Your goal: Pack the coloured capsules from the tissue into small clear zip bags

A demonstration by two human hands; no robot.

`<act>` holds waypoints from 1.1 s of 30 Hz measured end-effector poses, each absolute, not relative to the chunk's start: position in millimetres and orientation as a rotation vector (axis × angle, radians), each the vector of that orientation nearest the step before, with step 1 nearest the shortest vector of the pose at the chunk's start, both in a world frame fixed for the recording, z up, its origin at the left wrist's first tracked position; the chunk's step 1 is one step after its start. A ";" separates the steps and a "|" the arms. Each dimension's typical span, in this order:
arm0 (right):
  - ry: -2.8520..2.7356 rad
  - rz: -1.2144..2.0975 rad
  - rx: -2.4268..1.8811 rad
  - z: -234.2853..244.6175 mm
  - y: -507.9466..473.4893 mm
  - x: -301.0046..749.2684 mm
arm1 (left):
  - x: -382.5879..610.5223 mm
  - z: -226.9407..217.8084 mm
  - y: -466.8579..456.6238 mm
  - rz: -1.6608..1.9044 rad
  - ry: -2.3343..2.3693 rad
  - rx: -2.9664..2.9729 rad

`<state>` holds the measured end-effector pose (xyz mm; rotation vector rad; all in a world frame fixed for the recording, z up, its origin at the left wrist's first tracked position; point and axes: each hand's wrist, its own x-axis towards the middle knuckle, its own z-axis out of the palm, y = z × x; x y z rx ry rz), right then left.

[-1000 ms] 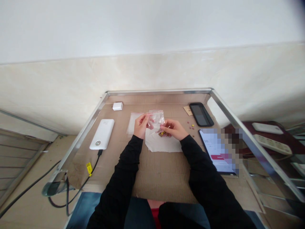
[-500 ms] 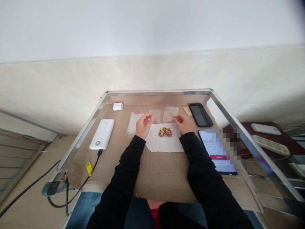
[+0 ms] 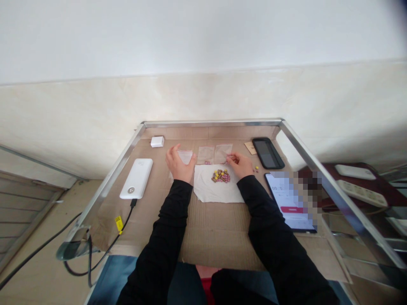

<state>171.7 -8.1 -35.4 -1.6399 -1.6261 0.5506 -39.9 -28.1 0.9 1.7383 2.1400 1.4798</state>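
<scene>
My left hand (image 3: 181,165) is over a stack of clear zip bags (image 3: 185,156), thumb and fingers spread apart on either side of it. With bent fingers, my right hand (image 3: 241,165) pinches the lower right corner of a small clear zip bag (image 3: 224,151). Beside that one lies another zip bag (image 3: 206,153), with a few pink pieces at its bottom. Between my hands, a white cloth (image 3: 219,195) carries a pile of small pink, yellow and brown pill-like pieces (image 3: 221,176). My fingers partly cover the right bag's lower end.
A white power bank (image 3: 136,178) with a black cable and a white charger plug (image 3: 157,141) lie on the left. On the right are a black phone (image 3: 269,153), a lit phone with a timer (image 3: 291,203) and loose pieces (image 3: 257,168). A metal frame (image 3: 213,123) borders the cardboard.
My left hand has moved left from the middle bag to the stack, and its fingers have spread. The right hand has shifted slightly left, and the right bag has slid left with it.
</scene>
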 end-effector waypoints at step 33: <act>-1.589 0.363 -1.675 -8.8 -17.8 180.2 | -42.9 -12.4 -23.2 1.028 2.472 1.637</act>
